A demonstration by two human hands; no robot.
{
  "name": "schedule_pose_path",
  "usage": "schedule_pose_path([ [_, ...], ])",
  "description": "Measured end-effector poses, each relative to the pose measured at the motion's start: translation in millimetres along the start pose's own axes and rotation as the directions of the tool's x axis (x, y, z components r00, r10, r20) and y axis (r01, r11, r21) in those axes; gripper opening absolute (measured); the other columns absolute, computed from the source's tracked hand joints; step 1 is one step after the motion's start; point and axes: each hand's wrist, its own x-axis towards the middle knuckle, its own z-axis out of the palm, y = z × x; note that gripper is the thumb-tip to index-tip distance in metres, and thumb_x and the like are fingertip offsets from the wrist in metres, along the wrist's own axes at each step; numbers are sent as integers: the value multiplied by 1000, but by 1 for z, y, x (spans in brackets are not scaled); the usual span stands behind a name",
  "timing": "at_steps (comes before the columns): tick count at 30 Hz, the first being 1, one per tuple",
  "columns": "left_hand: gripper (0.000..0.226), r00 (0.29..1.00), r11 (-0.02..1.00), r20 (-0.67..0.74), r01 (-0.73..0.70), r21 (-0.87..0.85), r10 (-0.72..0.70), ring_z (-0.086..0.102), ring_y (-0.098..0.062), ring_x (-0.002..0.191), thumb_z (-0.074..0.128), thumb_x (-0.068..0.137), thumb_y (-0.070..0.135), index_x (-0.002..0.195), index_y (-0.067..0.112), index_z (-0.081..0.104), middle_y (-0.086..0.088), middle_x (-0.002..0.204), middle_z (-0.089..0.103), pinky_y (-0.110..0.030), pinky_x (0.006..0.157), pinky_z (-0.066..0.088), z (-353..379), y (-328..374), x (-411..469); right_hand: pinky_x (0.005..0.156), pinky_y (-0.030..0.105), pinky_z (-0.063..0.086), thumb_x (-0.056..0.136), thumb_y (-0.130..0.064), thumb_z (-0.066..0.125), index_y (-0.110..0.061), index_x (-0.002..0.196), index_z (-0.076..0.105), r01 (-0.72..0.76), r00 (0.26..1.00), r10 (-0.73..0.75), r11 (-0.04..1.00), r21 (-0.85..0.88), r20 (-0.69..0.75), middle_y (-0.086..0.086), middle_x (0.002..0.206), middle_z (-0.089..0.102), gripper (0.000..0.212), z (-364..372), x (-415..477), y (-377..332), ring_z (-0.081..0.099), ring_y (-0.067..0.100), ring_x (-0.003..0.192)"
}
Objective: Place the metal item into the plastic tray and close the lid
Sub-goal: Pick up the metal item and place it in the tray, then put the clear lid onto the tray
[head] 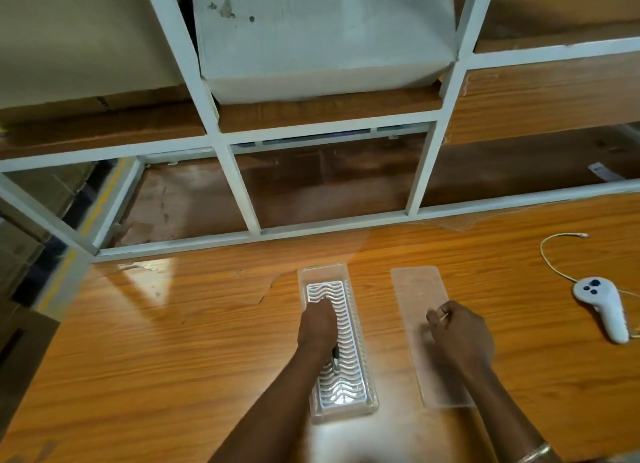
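A long clear plastic tray with a white wavy insert lies on the wooden table in front of me. My left hand rests inside it, closed around a dark-handled metal item whose end pokes out below my palm. The item's far part is hidden under my hand. To the right, the translucent flat lid lies beside the tray. My right hand hovers over the lid's middle with fingers curled; whether it touches the lid I cannot tell.
A white handheld controller with a thin cable lies at the far right. A white metal shelf frame borders the table's far edge, with a grey bin above.
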Motion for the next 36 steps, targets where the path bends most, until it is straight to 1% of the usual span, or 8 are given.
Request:
schedule_pose_path([
  [5, 30, 1000, 998, -11, 0, 70, 0, 73, -30, 115, 49, 98, 4, 119, 11, 69, -12, 122, 75, -39, 92, 58, 0, 9, -4, 64, 34, 50, 91, -39, 65, -26, 81, 65, -27, 999, 27, 999, -30, -19, 4, 85, 74, 16, 4, -2, 10, 62, 27, 75],
  [8, 28, 1000, 997, 8, 17, 79, -17, 71, -31, 117, 53, 96, 1, 119, 8, 68, -14, 123, 74, -38, 92, 57, -1, 10, -3, 76, 41, 56, 90, -40, 64, -20, 93, 69, 20, 999, -24, 991, -129, -29, 6, 102, 70, 21, 10, -5, 15, 64, 30, 95],
  [13, 26, 1000, 995, 16, 24, 94, -26, 70, -29, 119, 61, 94, 5, 117, 9, 71, -12, 125, 74, -36, 94, 57, -5, 7, -3, 93, 47, 50, 82, -72, 56, -19, 134, 53, -19, 999, 31, 951, -308, 35, 12, 132, 51, 74, 20, -11, 16, 48, 36, 124],
  [16, 26, 1000, 997, 1, 16, 72, -16, 70, -31, 120, 57, 96, 4, 121, 6, 66, -15, 126, 72, -37, 94, 57, -6, 7, -7, 94, 48, 49, 69, -87, 54, -21, 141, 41, -44, 992, 86, 922, -384, 91, 14, 138, 47, 99, 27, -15, 13, 45, 38, 129],
  [21, 32, 994, 961, -95, 27, -275, -55, 74, -21, 83, 74, 88, 11, 118, 14, 64, -7, 96, 77, -24, 66, 51, -24, -11, -22, 96, 47, 52, 65, -80, 67, -16, 145, 34, -55, 990, 106, 903, -426, 96, 15, 141, 46, 107, 31, -14, 7, 43, 37, 132],
  [25, 22, 978, 882, -177, 15, -471, -112, 68, -18, 71, 75, 89, 9, 103, 21, 65, 7, 78, 67, -22, 62, 48, -39, -49, -38, 103, 49, 47, 64, -75, 71, -16, 153, 26, -77, 982, 136, 922, -380, 130, 21, 146, 42, 116, 23, -15, -8, 41, 42, 135],
  [31, 13, 973, 716, 25, 187, -673, -231, 74, -16, 71, 68, 96, 9, 98, 20, 74, 0, 84, 79, -39, 77, 61, -31, -87, -38, 106, 51, 44, 67, -81, 65, -28, 159, 18, 56, 977, -1, 966, -254, 212, 23, 151, 37, 116, 9, -40, -69, 38, 45, 138],
  [36, 20, 970, 593, 153, 237, -770, -189, 63, -17, 58, 58, 104, 13, 104, 6, 77, -7, 77, 79, -31, 59, 54, -25, -80, -37, 105, 48, 45, 69, -86, 56, -35, 160, 16, 201, 939, -105, 941, -274, 328, 26, 149, 36, 112, 25, -76, -114, 38, 45, 136],
])
